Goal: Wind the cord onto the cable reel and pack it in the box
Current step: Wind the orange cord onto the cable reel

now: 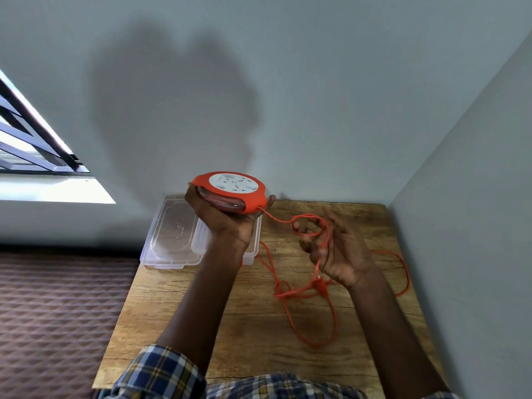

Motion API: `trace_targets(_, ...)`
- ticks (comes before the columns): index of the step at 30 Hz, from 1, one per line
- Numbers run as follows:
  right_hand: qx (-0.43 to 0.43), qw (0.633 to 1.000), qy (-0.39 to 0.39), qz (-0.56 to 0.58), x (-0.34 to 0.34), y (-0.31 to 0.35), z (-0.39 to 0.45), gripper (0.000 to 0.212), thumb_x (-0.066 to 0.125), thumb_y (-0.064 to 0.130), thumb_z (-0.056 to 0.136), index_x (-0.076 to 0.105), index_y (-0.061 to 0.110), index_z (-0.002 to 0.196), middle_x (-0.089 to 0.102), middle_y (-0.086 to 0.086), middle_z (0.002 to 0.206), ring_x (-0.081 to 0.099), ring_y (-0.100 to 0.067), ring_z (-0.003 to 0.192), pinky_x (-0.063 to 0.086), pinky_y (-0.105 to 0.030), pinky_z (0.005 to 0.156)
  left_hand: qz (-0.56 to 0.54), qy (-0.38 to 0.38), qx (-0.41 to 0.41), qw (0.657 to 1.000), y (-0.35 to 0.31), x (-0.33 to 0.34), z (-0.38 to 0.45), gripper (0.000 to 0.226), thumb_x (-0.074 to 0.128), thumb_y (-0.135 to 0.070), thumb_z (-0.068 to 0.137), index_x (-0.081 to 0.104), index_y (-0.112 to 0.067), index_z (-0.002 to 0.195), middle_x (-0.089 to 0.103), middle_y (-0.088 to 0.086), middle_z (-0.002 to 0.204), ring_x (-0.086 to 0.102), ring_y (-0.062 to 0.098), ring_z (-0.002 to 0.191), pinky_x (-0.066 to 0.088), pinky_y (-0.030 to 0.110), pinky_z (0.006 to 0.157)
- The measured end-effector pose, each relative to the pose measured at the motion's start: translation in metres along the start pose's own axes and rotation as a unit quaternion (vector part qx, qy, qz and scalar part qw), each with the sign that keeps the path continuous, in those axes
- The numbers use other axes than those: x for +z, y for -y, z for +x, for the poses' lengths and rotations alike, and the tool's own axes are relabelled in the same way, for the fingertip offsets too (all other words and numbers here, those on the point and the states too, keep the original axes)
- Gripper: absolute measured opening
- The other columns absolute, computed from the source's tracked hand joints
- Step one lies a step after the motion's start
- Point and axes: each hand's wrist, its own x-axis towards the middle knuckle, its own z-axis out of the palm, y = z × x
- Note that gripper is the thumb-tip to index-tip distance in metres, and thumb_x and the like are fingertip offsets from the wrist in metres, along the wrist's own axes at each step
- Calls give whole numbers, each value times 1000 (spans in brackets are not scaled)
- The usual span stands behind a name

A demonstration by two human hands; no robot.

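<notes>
Head view: left hand grips reel; right hand seemingly pinches cord.

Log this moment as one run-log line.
left hand: holds round orange cable reel raised | right hand: orange cord looped over fingers | clear plastic box: open on wooden table | cord mostly unwound

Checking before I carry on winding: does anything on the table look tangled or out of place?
Yes. The loose cord sprawls in crossed loops on the wooden table, with a knot-like tangle beside the plug. It could snag on its way into the cable reel.
</notes>
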Motion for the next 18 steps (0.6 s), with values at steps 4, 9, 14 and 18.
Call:
trace_targets(4,-74,935,-131,-322,-14,7,-3,40,75,33,86,64,19,121,70,-10,106,48,-5,50,31,-17,38,-21,-5,10,1000,-7,-8,5,88,33,-83,91,56,-18,147,58,25,146,55,56,130,42,86,93)
trace_targets(9,-282,651,-374,-598,-41,21,-2,17,75,43,85,81,28,88,77,10,87,71,-8,87,49,-30,75,-29,-15,16,999,-16,-15,11,89,34,-83,91,54,-18,148,55,26,148,53,58,131,41,87,94)
trace_targets(14,-48,489,-358,-794,-50,29,-12,11,73,34,82,67,43,83,66,3,122,60,-26,116,50,-44,93,-25,-18,13,999,-16,-14,9,89,34,-83,91,54,-17,148,56,26,147,54,58,130,43,86,94)
trace_targets(18,-259,498,-234,-793,0,23,-13,36,63,12,76,68,31,106,57,-2,131,51,-22,128,42,-38,107,12,-12,22,1000,-9,-5,3,82,33,-79,94,60,-19,142,61,24,143,57,53,129,43,85,93)
